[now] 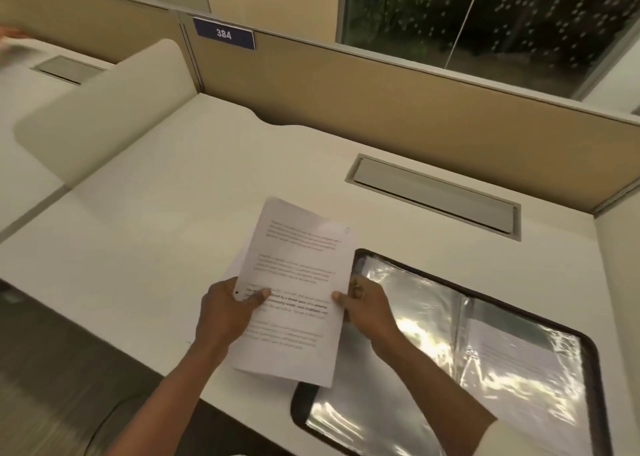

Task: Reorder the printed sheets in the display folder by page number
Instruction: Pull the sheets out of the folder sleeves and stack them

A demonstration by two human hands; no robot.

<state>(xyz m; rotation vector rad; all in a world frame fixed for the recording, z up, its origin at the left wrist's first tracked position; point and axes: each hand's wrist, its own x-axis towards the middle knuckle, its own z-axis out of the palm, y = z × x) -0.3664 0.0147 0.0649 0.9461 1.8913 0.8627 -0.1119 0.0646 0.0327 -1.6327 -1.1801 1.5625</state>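
Both hands hold the printed sheets (294, 282) above the surface (156, 220): the left hand (228, 308) grips their left edge with its thumb on top, and the right hand (363, 299) pinches their right edge. Under and to the right of the right hand the display folder (450, 344) lies open, its glossy sleeves catching the light. Beyond the hands a grey cable hatch (433, 199) sits in the surface before a tan partition (381, 95) bearing a blue plate "384" (223, 33), with a window (485, 22) behind.

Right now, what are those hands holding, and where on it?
A few printed sheets: the left hand pinches their left edge, the right hand their right edge.
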